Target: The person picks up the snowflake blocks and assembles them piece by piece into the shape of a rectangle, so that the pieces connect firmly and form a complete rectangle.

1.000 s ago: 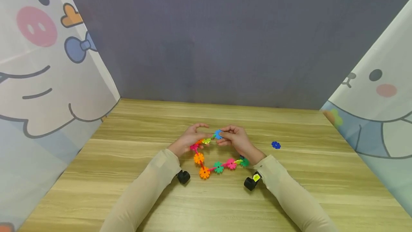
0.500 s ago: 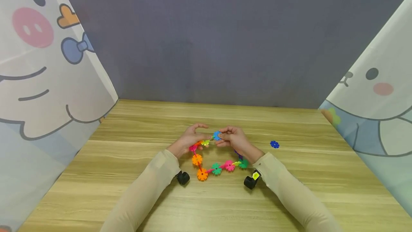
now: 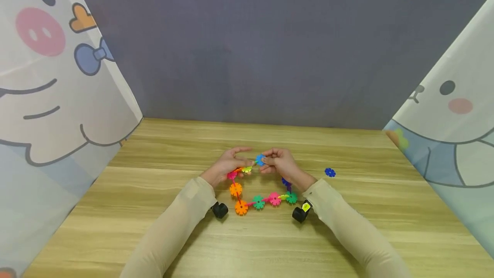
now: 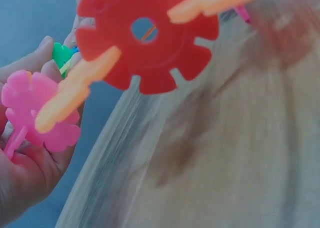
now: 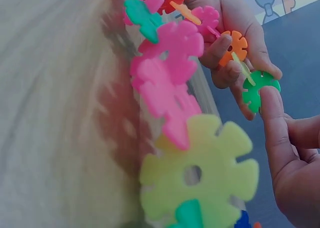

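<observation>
A chain of interlocked plastic snowflake discs hangs in a loop between both hands in the head view, with an orange disc [image 3: 241,207] at its near corner. My left hand [image 3: 225,165] holds one part of the chain, beside a yellow disc [image 3: 247,169]. My right hand [image 3: 282,164] pinches a light-blue disc [image 3: 260,160] between thumb and fingers. A green disc [image 5: 261,87] lies between the two hands' fingertips in the right wrist view. A red disc [image 4: 150,42] fills the top of the left wrist view, and a pink disc [image 4: 40,107] lies against the left palm.
One loose dark-blue disc [image 3: 329,172] lies on the wooden table [image 3: 185,243], right of the hands. A grey panel [image 3: 247,46] stands along the back edge. Printed cartoon cloths rise at both sides. A black wrist camera [image 3: 220,210] sits below the left cuff.
Both hands keep their holds and stay nearly in place. The chain's near part has shifted slightly left, and more of a dark-blue disc shows beside the right wrist.
</observation>
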### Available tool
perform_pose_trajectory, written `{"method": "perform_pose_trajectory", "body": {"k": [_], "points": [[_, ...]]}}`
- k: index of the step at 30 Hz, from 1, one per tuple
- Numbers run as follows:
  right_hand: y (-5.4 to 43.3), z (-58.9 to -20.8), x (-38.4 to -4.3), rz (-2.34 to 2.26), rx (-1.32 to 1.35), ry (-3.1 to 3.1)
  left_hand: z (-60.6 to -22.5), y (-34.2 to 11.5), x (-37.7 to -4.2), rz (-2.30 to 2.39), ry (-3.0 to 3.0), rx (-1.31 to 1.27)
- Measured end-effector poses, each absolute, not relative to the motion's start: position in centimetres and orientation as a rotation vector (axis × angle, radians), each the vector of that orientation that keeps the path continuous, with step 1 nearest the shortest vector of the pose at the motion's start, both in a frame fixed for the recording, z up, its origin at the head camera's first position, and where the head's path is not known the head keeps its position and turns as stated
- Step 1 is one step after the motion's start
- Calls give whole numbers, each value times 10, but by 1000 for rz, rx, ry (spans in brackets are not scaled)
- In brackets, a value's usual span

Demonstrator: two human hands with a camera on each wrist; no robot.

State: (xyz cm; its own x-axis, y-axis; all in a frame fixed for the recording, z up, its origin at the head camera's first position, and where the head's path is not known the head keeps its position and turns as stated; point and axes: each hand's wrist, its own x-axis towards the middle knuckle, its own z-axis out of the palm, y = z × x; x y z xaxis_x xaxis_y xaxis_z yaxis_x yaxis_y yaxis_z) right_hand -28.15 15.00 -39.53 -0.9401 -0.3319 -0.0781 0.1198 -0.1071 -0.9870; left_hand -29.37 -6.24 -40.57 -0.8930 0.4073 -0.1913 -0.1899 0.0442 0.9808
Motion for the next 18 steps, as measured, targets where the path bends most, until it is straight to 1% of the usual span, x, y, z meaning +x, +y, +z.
{"method": "perform_pose_trajectory", "body": {"k": [18], "points": [[156,-389,-285,-2064,-312,1901,-394,-58,-295,1841,1966,265]]}}
